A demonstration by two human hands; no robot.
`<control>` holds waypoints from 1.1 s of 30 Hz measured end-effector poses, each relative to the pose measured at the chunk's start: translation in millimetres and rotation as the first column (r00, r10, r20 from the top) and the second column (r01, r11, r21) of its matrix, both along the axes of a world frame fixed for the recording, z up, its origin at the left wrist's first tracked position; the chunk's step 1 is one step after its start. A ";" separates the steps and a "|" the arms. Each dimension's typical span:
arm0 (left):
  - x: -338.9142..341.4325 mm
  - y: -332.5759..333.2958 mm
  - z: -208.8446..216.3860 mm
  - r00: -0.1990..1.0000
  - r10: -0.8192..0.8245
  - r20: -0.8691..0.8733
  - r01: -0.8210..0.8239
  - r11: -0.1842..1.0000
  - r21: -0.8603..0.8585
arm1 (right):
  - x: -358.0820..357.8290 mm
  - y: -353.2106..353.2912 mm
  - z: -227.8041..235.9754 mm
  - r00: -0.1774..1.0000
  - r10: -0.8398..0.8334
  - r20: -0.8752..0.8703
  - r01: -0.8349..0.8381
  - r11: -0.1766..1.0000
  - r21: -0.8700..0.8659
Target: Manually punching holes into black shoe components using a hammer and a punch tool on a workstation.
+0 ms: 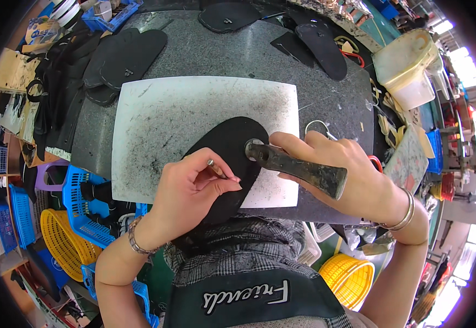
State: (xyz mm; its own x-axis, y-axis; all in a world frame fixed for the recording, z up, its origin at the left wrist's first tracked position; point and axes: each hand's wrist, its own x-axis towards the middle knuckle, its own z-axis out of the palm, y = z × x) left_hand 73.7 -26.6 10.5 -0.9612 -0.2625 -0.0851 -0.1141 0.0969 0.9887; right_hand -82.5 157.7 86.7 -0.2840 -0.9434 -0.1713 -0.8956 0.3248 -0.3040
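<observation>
A black sole-shaped piece (231, 138) lies slantwise on the scuffed white board (156, 115), its near end reaching past the board's front edge toward my lap. My left hand (186, 188) is over the piece, thumb and fingers pinching a slim metal punch (215, 168). Its lower tip is hidden by my fingertips. To the right, my right hand (347, 164) is closed round a hammer, whose dark worn head (303, 168) points its round face toward the punch. The hammer is apart from the punch, and its handle is mostly hidden by my hand.
More black sole pieces lie on the grey table (194, 54): a stack (134, 60) at far left, one (230, 17) at the back, another (322, 49) at far right. A whitish plastic bin (404, 63) stands right. Yellow baskets (66, 243) and blue crates (79, 202) flank me.
</observation>
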 end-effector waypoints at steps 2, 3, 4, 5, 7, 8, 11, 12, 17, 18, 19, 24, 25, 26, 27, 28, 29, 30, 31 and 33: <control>-1.6 -6.4 0.7 0.994 -0.096 0.045 0.092 0.993 0.077 | 1.8 -0.5 0.1 0.994 -0.073 0.086 0.071 0.997 0.023; -2.0 -8.1 0.0 0.991 -0.132 0.031 0.128 0.987 0.097 | 1.6 0.8 -3.2 0.994 -0.077 0.078 0.075 0.997 0.024; -2.6 -8.5 -0.1 0.986 -0.168 0.015 0.165 0.979 0.116 | 0.3 2.7 -8.7 0.993 -0.088 0.075 0.092 0.995 -0.042; -2.7 -8.1 0.1 0.986 -0.168 0.012 0.166 0.979 0.116 | 0.2 -1.6 -8.6 0.993 -0.094 0.075 0.102 0.989 -0.108; -4.3 -4.9 0.9 0.990 -0.134 0.049 0.128 0.986 0.108 | 1.9 -5.4 12.8 0.984 -0.161 0.075 0.157 0.986 0.053; -3.4 -2.6 1.3 0.990 -0.133 0.050 0.127 0.986 0.108 | 3.0 -7.5 19.9 0.992 -0.082 0.093 0.097 0.981 -0.167; -0.4 6.0 3.4 0.982 -0.125 -0.138 0.065 0.926 -0.372 | 6.8 -7.0 34.0 0.999 0.029 0.042 -0.010 0.911 -0.413; 0.7 8.6 6.3 0.977 -0.122 -0.176 0.023 0.876 -0.481 | 9.1 -5.1 37.3 0.998 0.059 -0.012 -0.059 0.894 -0.444; 0.1 13.3 4.7 0.950 -0.239 -0.202 0.059 0.770 -0.636 | 21.0 10.8 56.7 0.994 -0.093 0.057 0.094 0.995 -0.021; -1.9 7.8 5.1 0.969 -0.150 -0.197 0.029 0.858 -0.513 | 16.1 6.7 54.9 0.981 -0.160 0.110 0.159 0.987 0.019; -5.6 6.5 0.0 0.988 -0.071 -0.139 0.041 0.976 -0.213 | 13.6 7.2 52.4 0.982 -0.153 0.107 0.152 0.988 0.015; -6.3 9.7 -0.4 0.986 -0.077 -0.145 0.042 0.971 -0.234 | 8.9 16.9 59.5 0.999 -0.024 0.035 0.035 0.929 -0.369; -6.2 11.0 -0.3 0.986 -0.081 -0.144 0.045 0.971 -0.234 | 8.1 19.1 59.9 0.999 0.014 0.049 0.010 0.886 -0.463; -5.5 12.3 -1.0 0.979 -0.090 -0.185 0.028 0.949 -0.313 | 12.6 18.2 66.9 0.994 -0.049 0.102 0.089 0.892 -0.443; -5.1 13.2 -1.9 0.969 -0.102 -0.225 0.007 0.922 -0.388 | 13.2 20.6 69.8 0.993 -0.048 0.104 0.089 0.892 -0.443; -4.8 12.5 -5.5 0.970 -0.101 -0.223 0.006 0.921 -0.389 | 12.6 24.2 71.8 1.000 -0.024 0.009 0.025 0.888 -0.458; -5.6 10.6 -11.4 0.975 -0.071 -0.211 0.009 0.960 -0.281 | 11.8 26.0 72.4 0.996 -0.002 -0.090 -0.040 0.883 -0.468; -5.9 9.4 -14.8 0.980 -0.041 -0.195 0.008 0.986 -0.169 | 7.3 23.6 70.1 0.992 0.038 -0.118 -0.092 0.859 -0.503; -5.5 8.8 -14.0 0.980 -0.038 -0.195 0.004 0.985 -0.172 | 6.3 20.2 67.2 0.992 0.041 -0.118 -0.096 0.857 -0.506; -3.1 9.5 -9.6 0.972 -0.095 -0.214 0.011 0.933 -0.361 | 6.2 12.4 61.4 0.991 0.035 -0.126 -0.104 0.794 -0.598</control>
State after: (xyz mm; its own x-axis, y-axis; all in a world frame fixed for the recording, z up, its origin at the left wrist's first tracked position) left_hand 70.6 -17.1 0.9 -0.9573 -0.1836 0.2233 0.1214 0.4455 0.8870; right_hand -76.3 170.0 148.1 -0.1970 -0.8633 0.4647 -0.9457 0.0423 -0.3223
